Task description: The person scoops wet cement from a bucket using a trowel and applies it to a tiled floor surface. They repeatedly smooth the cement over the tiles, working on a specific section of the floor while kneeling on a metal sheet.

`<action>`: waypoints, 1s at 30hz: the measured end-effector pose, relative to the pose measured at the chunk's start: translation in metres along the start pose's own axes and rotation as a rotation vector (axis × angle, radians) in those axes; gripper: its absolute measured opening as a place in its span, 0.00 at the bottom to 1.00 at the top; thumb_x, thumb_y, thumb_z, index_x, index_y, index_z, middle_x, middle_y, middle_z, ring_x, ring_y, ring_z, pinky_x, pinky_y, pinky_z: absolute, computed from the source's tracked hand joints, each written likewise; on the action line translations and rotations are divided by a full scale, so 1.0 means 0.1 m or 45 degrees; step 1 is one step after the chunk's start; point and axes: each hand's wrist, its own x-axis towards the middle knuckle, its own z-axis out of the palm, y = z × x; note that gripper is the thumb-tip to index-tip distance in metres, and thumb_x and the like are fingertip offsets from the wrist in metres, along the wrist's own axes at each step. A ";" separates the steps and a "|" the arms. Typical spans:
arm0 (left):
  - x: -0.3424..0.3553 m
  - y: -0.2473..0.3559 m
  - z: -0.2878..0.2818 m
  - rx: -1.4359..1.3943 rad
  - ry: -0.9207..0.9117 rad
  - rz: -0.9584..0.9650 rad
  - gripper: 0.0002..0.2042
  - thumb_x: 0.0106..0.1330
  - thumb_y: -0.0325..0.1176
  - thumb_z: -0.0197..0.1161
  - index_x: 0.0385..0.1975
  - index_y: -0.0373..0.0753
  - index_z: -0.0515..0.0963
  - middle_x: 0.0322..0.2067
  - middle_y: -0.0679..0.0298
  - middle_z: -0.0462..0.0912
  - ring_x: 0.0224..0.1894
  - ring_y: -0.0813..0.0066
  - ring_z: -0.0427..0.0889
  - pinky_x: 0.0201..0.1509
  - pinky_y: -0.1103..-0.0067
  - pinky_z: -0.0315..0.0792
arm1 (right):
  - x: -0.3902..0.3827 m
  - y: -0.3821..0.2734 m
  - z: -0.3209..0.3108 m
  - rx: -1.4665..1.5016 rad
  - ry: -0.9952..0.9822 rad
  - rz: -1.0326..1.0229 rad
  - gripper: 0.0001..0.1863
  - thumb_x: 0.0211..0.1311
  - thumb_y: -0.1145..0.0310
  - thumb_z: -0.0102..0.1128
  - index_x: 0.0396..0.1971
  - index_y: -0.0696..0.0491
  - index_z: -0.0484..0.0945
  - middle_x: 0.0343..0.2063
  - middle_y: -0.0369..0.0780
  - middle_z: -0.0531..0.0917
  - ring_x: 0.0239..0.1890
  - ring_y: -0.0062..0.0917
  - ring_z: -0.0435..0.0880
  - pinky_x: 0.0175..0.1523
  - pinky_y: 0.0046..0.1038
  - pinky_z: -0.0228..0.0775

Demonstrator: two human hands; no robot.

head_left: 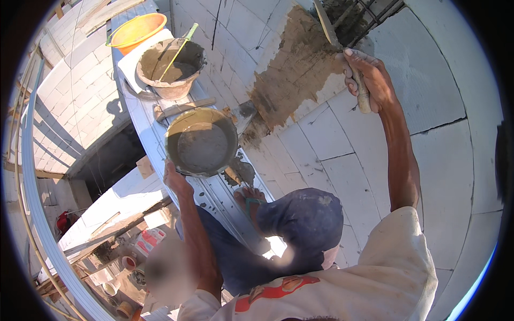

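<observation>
My right hand (369,80) is raised to the block wall, its fingers wrapped round the wooden handle of a trowel (363,100). The trowel's blade, seen nearly edge-on, points up at the patch of wet grey-brown mortar (294,64) spread over the blocks, beside dark steel bars. Low on the left, my left hand (176,181) grips the near rim of a round bucket (231,155). Grey mortar (203,145) lies inside that bucket, which rests on the metal plank. Most fingers of the left hand are hidden against the bucket's side.
A hammer-like tool (184,108) lies on the metal plank (134,101) behind the bucket. Farther along stand a mortar-coated bucket (174,91) with a green-handled stick and an orange bucket (140,31). My sandalled foot (249,197) is on the plank; left of it the level drops to ground with pots.
</observation>
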 end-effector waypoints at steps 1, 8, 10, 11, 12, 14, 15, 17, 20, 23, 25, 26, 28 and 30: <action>0.00 0.07 -0.04 -0.007 0.025 0.011 0.20 0.81 0.37 0.51 0.62 0.28 0.77 0.53 0.57 0.83 0.51 0.66 0.83 0.55 0.70 0.79 | 0.02 0.14 0.22 -0.102 -0.011 -0.044 0.24 0.76 0.51 0.61 0.48 0.61 0.81 0.23 0.34 0.77 0.16 0.13 0.71 0.20 0.19 0.68; -0.17 0.12 0.12 -0.038 -0.260 0.129 0.23 0.82 0.38 0.54 0.66 0.24 0.73 0.57 0.56 0.83 0.57 0.71 0.80 0.64 0.75 0.71 | -0.01 1.47 1.67 -1.133 -0.369 -0.958 0.17 0.65 0.65 0.64 0.50 0.58 0.80 0.44 0.48 0.85 0.42 0.44 0.91 0.46 0.43 0.85; -0.28 0.20 0.19 0.052 -0.296 0.109 0.24 0.82 0.38 0.55 0.67 0.24 0.72 0.58 0.56 0.82 0.57 0.72 0.79 0.65 0.76 0.70 | 0.04 1.71 2.03 -1.365 -0.546 -0.880 0.17 0.63 0.67 0.64 0.50 0.57 0.80 0.45 0.49 0.85 0.42 0.45 0.91 0.46 0.43 0.85; -0.24 0.17 0.15 0.094 -0.299 0.168 0.24 0.82 0.38 0.56 0.67 0.24 0.72 0.58 0.55 0.82 0.57 0.71 0.78 0.65 0.76 0.70 | 0.10 1.79 2.22 -1.478 -0.626 -0.863 0.18 0.61 0.68 0.63 0.50 0.57 0.79 0.46 0.50 0.84 0.42 0.46 0.91 0.45 0.42 0.85; -0.21 0.09 0.14 0.125 -0.322 0.215 0.24 0.81 0.38 0.56 0.66 0.24 0.73 0.58 0.55 0.81 0.58 0.71 0.77 0.65 0.77 0.69 | 0.15 1.90 2.37 -1.554 -0.639 -0.926 0.17 0.62 0.69 0.62 0.50 0.57 0.79 0.45 0.50 0.85 0.42 0.46 0.91 0.46 0.43 0.85; -0.23 0.13 0.18 0.197 -0.349 0.249 0.24 0.80 0.38 0.57 0.66 0.24 0.74 0.57 0.54 0.81 0.58 0.70 0.76 0.65 0.76 0.69 | 0.26 2.09 2.57 -1.719 -0.626 -1.044 0.16 0.63 0.69 0.60 0.49 0.57 0.80 0.43 0.51 0.85 0.42 0.46 0.90 0.46 0.43 0.85; -0.24 0.14 0.20 0.227 -0.364 0.269 0.24 0.80 0.38 0.58 0.66 0.25 0.74 0.57 0.54 0.80 0.59 0.70 0.76 0.65 0.76 0.69 | 0.28 2.10 2.66 -1.676 -0.655 -1.099 0.13 0.64 0.70 0.57 0.47 0.57 0.80 0.41 0.51 0.85 0.41 0.45 0.91 0.45 0.43 0.85; -0.23 0.12 0.16 0.284 -0.368 0.318 0.23 0.79 0.38 0.58 0.64 0.25 0.75 0.54 0.56 0.80 0.57 0.71 0.76 0.63 0.77 0.69 | 0.26 2.15 2.79 -1.592 -0.817 -0.995 0.14 0.62 0.71 0.58 0.47 0.57 0.80 0.43 0.51 0.86 0.43 0.46 0.90 0.46 0.43 0.85; -0.33 0.22 0.18 0.302 -0.412 0.279 0.21 0.79 0.37 0.58 0.63 0.27 0.77 0.53 0.59 0.79 0.55 0.74 0.75 0.62 0.77 0.69 | 0.14 2.15 2.84 -1.401 -0.971 -0.920 0.16 0.59 0.71 0.60 0.47 0.58 0.80 0.43 0.52 0.86 0.46 0.47 0.89 0.49 0.44 0.83; -0.33 0.25 0.21 0.295 -0.453 0.244 0.23 0.80 0.38 0.57 0.66 0.27 0.75 0.61 0.55 0.79 0.63 0.70 0.75 0.70 0.75 0.66 | 0.04 2.19 2.89 -1.245 -1.083 -0.785 0.19 0.57 0.69 0.62 0.49 0.58 0.82 0.42 0.54 0.87 0.48 0.48 0.88 0.54 0.44 0.82; -0.34 0.25 0.25 0.315 -0.457 0.267 0.23 0.80 0.38 0.58 0.66 0.27 0.75 0.62 0.54 0.79 0.63 0.69 0.75 0.70 0.74 0.66 | -0.02 2.20 2.90 -1.180 -1.129 -0.649 0.20 0.57 0.67 0.63 0.50 0.57 0.83 0.42 0.54 0.87 0.49 0.48 0.87 0.55 0.44 0.81; -0.36 0.25 0.25 0.348 -0.446 0.278 0.23 0.80 0.38 0.58 0.66 0.27 0.74 0.62 0.54 0.79 0.63 0.68 0.75 0.70 0.74 0.66 | -0.06 2.21 2.89 -1.152 -1.138 -0.578 0.20 0.58 0.66 0.64 0.51 0.57 0.84 0.41 0.54 0.87 0.49 0.49 0.87 0.55 0.44 0.80; -0.38 0.28 0.26 0.410 -0.427 0.305 0.24 0.79 0.38 0.58 0.66 0.27 0.74 0.62 0.53 0.79 0.63 0.67 0.75 0.70 0.74 0.66 | -0.10 2.16 2.84 -1.005 -1.149 -0.397 0.20 0.59 0.64 0.65 0.50 0.56 0.85 0.41 0.54 0.88 0.48 0.49 0.87 0.56 0.43 0.80; -0.38 0.27 0.28 0.437 -0.412 0.362 0.23 0.79 0.38 0.59 0.66 0.26 0.75 0.62 0.54 0.79 0.63 0.69 0.76 0.69 0.75 0.67 | -0.13 2.12 2.76 -0.765 -1.148 -0.177 0.19 0.60 0.62 0.66 0.49 0.56 0.86 0.42 0.53 0.88 0.48 0.49 0.87 0.55 0.42 0.79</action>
